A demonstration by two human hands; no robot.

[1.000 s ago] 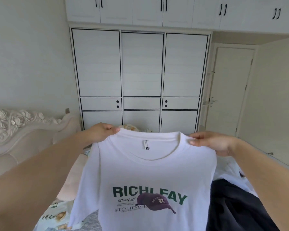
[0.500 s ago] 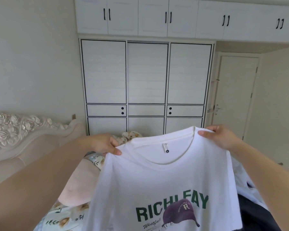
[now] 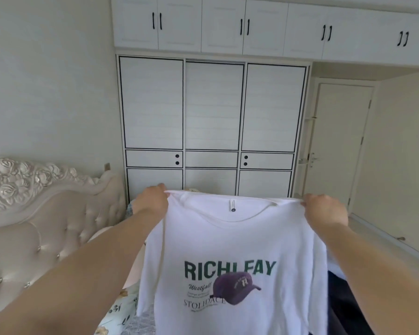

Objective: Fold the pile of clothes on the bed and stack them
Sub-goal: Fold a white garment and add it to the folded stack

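Above bed (image 3: 121, 308): white tee (image 3: 230, 243), L hand (image 3: 153, 199) & R hand (image 3: 324, 210) pinching shoulders, hung flat w/ print facing, prob. for folding.

Both arms reach forward; the left hand (image 3: 153, 201) and right hand (image 3: 324, 210) each pinch a shoulder of the white T-shirt (image 3: 232, 240), held up.
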